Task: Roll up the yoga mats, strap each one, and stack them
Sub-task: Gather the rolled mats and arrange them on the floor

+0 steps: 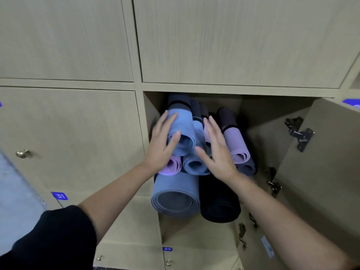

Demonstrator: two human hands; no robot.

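The rolled yoga mats are stacked inside an open cubby (pixel 153 110) in a wall of pale wood cupboards. Its door (pixel 321 172) is swung out to the right, with a dark hinge (pixel 299 133) on it. At the bottom lie a big blue mat (pixel 176 197) and a black mat (pixel 220 203), side by side, and their ends stick out of the cubby toward the person. On top of them sit a small purple roll (pixel 172 165) and a blue roll (pixel 194 165). On the right, a purple mat (pixel 236 145) rests on a gray-blue roll (pixel 246 168). The top blue mat (pixel 181 129) lies highest, with a black strap (pixel 178 103) around it near the back. The person's left hand (pixel 163 141) is flat on the left side of the top blue mat, with the fingers straight and spread. The right hand (pixel 218 151) is spread wide too, with straight fingers, held up in front of the rolls between the top blue mat and the purple mat. It is a bit blurry, so I cannot tell if it touches them. Neither hand is gripping anything. The left arm has a black sleeve (pixel 54 236). The closed door on the left has a small metal knob (pixel 23 153), and under it is a blue tag with the number 31 (pixel 60 196). Another blue tag (pixel 167 249) sits below the open cubby.
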